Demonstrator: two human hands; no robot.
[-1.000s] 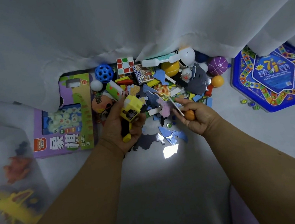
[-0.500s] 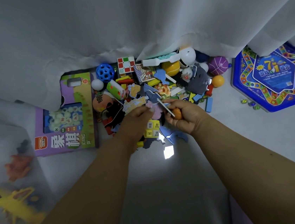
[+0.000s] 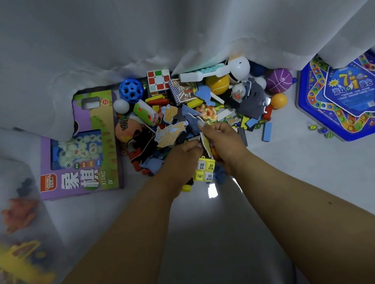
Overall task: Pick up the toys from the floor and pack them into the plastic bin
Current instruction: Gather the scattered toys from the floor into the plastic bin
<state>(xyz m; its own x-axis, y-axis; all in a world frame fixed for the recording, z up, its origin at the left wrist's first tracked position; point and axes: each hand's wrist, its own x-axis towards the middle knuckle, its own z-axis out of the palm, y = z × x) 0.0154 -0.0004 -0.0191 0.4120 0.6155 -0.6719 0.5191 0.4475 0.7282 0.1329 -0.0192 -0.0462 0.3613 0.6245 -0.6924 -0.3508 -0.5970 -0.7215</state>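
A heap of toys (image 3: 193, 117) lies on the pale floor by the curtain: balls, blocks, a colour cube (image 3: 159, 79) and flat puzzle pieces. My left hand (image 3: 179, 163) is over the heap's near edge, fingers curled, gripping a yellow block toy (image 3: 204, 171) underneath. My right hand (image 3: 225, 142) is right beside it, holding a small orange ball (image 3: 215, 156) in the palm and pinching flat puzzle pieces (image 3: 204, 143). The fingertips of both hands meet at those pieces. The translucent plastic bin (image 3: 40, 231) is at lower left, with a yellow vehicle (image 3: 13, 262) and an orange dinosaur (image 3: 19, 214) inside.
A purple chess-set box (image 3: 82, 149) lies left of the heap. A blue hexagonal game tin (image 3: 349, 95) sits at right with marbles (image 3: 319, 130) beside it. A white curtain (image 3: 168, 27) hangs over the back of the heap. Bare floor lies in front of me.
My left hand moved right with the yellow toy, from the left of the heap to my right hand. My right hand shifted slightly left and gathered flat pieces.
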